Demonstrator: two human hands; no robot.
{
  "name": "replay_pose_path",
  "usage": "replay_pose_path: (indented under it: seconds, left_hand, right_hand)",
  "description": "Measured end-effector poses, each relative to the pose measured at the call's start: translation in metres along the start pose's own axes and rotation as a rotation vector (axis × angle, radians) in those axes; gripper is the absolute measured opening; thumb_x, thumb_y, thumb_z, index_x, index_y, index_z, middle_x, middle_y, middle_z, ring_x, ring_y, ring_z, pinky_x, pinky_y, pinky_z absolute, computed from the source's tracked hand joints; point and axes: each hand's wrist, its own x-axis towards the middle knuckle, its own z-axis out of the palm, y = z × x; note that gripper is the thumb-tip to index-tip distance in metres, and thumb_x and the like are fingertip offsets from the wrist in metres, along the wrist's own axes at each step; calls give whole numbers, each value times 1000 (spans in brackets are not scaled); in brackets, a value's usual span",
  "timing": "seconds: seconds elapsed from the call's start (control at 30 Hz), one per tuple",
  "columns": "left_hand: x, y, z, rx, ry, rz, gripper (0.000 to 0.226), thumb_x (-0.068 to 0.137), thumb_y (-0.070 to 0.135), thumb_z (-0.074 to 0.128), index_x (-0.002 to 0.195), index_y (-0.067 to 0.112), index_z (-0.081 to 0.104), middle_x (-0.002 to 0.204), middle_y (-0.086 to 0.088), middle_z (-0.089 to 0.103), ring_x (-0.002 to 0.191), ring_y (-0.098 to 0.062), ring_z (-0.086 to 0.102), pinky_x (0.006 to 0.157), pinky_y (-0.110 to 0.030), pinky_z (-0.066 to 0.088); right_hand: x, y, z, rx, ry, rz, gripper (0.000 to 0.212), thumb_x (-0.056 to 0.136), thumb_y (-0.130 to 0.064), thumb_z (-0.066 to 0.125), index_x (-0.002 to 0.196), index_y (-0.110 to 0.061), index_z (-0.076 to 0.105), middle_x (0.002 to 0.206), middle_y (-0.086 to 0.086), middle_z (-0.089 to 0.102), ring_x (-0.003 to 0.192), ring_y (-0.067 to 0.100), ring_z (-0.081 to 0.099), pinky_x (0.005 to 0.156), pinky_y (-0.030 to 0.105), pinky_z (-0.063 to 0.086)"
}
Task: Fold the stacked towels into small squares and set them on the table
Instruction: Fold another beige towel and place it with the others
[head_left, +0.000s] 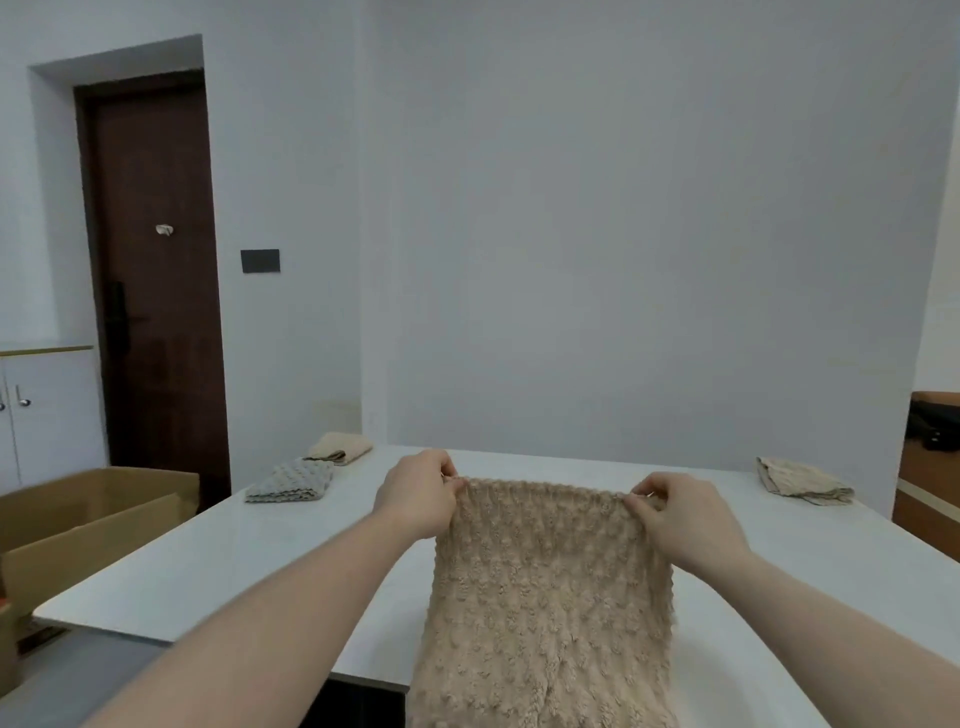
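Two hands, our left hand (418, 491) and right hand (685, 519), pinch the top corners of a beige towel (545, 597) hanging above the white table (208, 561). Beyond it lie a grey folded towel (291, 480), a beige folded towel (340, 448) and a crumpled towel (802, 480); a cardboard box (78, 519) stands left.

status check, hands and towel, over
Left hand and right hand each pinch a top corner. Beige towel held up, unfolded. Table ahead unobstructed.

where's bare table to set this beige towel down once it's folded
Bare table runs along the far edge between the cream folded towel and the tan folded towel. The near left strip by the grey folded towel is bare too. The held beige towel covers the middle.
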Motion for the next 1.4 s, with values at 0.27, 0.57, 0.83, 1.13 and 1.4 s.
replay_pose_path:
  seconds: [0.27,0.57,0.83,1.13,1.4]
  left_hand:
    - [38,2,55,-204,8,-169,11,101,25,55,92,23,63,94,-1,72,86,-22,69,74,-32,55]
    - [40,-5,65,-290,-9,-118,6,97,25,62,93,23,66,88,6,66,81,-17,67,70,-29,53]
    - [-4,-23,57,-236,-44,-31,9,92,24,66,84,28,66,85,10,70,82,-6,65,64,-20,44]
    - [-55,-43,51,-127,-123,99,6,82,29,65,76,31,66,82,15,69,79,-3,63,70,-21,48]
    - [-83,-61,57,-31,-186,151,7,79,35,65,81,29,69,82,14,67,80,-3,62,74,-23,52]
  right_hand:
    - [37,24,40,-18,20,70,11,92,-43,68,87,-35,74,87,-11,71,90,17,66,75,34,55]
    - [39,40,51,71,36,-12,8,95,-30,68,90,-30,74,88,-15,72,87,9,66,75,28,50]
    - [-11,41,33,-22,-60,-132,11,90,-26,68,88,-36,72,84,-20,68,81,-2,63,72,25,53]
    - [-63,46,28,-118,-173,-279,8,86,-33,67,86,-41,70,88,-26,58,84,-4,60,73,17,48]
    - [-93,61,39,-144,-232,-271,3,82,-42,66,81,-43,68,88,-24,57,84,-6,56,69,15,43]
